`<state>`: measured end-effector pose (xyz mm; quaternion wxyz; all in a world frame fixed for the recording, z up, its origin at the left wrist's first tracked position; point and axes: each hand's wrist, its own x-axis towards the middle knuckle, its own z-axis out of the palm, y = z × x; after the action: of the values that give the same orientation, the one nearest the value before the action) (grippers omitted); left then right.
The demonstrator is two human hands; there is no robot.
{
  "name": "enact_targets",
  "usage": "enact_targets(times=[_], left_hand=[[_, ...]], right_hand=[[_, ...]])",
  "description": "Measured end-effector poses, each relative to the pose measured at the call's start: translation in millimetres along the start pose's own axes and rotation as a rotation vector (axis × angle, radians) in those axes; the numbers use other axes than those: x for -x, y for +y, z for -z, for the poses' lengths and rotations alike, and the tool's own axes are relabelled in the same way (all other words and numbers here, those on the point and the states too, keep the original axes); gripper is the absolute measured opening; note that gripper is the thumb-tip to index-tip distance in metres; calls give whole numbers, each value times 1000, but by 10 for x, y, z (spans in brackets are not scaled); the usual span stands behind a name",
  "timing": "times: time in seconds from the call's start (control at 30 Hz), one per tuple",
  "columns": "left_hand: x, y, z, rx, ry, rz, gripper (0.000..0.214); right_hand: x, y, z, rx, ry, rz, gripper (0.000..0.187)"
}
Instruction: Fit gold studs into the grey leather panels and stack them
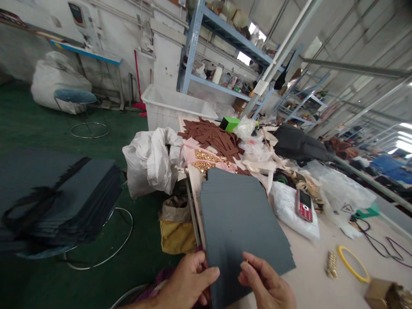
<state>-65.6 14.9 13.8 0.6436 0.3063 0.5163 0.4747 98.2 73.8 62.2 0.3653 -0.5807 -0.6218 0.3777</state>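
A pile of dark grey sheets [238, 214], thin and flat, lies on the table in front of me, its edges slightly fanned out. My left hand [189, 279] is closed at the pile's near left edge, with the thumb on top and the fingers partly hidden beside it. Over the near right part of the sheets, my right hand [265, 281] makes a pinch with thumb and forefinger. A tiny gold-coloured piece shows at those fingertips, too small to name. Gold metal pieces in a short row [331, 264] lie to the right, beside a yellow ring [353, 264].
Brown strips [209, 135] and gold pieces on pink cloth [206, 161] lie beyond the sheets. A red phone [304, 205] rests on a white plastic packet [286, 206]. At the left, a stool bears a tied grey stack [93, 184]. A cardboard box [378, 294] stands near right.
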Motion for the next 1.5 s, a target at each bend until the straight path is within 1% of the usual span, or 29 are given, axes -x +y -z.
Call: enact_targets(times=[0.03,0.1,0.17,0.2,0.23,0.3,0.33,0.4,0.43,0.5,0.53,0.6,0.67,0.7,0.83,0.93,1.0,1.1,1.2,1.27,1.33,1.37,1.4,1.43,1.5], left_hand=[[44,24,-5,-46,-30,18,43],[158,71,18,-127,-139,50,22],[276,80,70,-207,-235,47,4],[327,66,99,-272,-255,37,8],[372,44,128,-351,-255,30,17],[442,1,174,-466,-217,46,32],[469,-7,189,-457,-191,65,33],[515,29,200,-309,-132,82,15],[534,72,197,-221,-99,66,9],[560,190,170,-87,-53,-20,17],[565,252,146,-25,-63,-75,22],[544,347,80,121,-144,-138,33],[482,370,-1,243,-224,-102,46],[441,353,-40,278,-226,-66,48],[306,194,-133,405,-132,32,44],[286,128,-127,474,-148,70,39],[295,125,-112,496,-161,83,36],[300,132,-102,488,-154,94,38],[289,120,-105,402,-131,88,43],[292,101,-101,301,-128,61,47],[304,76,-85,118,-117,23,50],[306,63,-73,-19,-108,-8,49],[301,53,-61,-192,-105,-76,47],[285,48,-55,-371,-117,-172,44],[219,57,-78,-650,-195,-414,39]], right_hand=[[-4,16,28,17,-1,25,56],[2,62,91,46,-8,68,51],[19,129,140,67,-30,72,47],[29,171,155,72,-58,55,46],[37,219,163,69,-94,26,46],[49,325,163,38,-167,-49,48],[52,380,159,11,-198,-86,49],[55,477,146,-46,-227,-143,48],[58,513,140,-71,-229,-160,48],[66,549,127,-111,-232,-179,46],[73,547,119,-126,-227,-182,46],[92,505,102,-159,-230,-178,44],[112,433,85,-195,-254,-167,42],[120,395,78,-212,-272,-165,41],[140,293,63,-250,-322,-156,36],[148,275,61,-254,-341,-137,32],[148,275,57,-252,-351,-133,30],[142,276,45,-253,-370,-119,28],[144,256,35,-252,-364,-102,26],[163,223,43,-257,-339,-112,24],[195,180,78,-267,-304,-120,20],[211,161,109,-259,-283,-110,19],[225,148,151,-235,-251,-89,18],[237,144,204,-192,-213,-64,18],[260,168,344,-76,-130,-12,21]])
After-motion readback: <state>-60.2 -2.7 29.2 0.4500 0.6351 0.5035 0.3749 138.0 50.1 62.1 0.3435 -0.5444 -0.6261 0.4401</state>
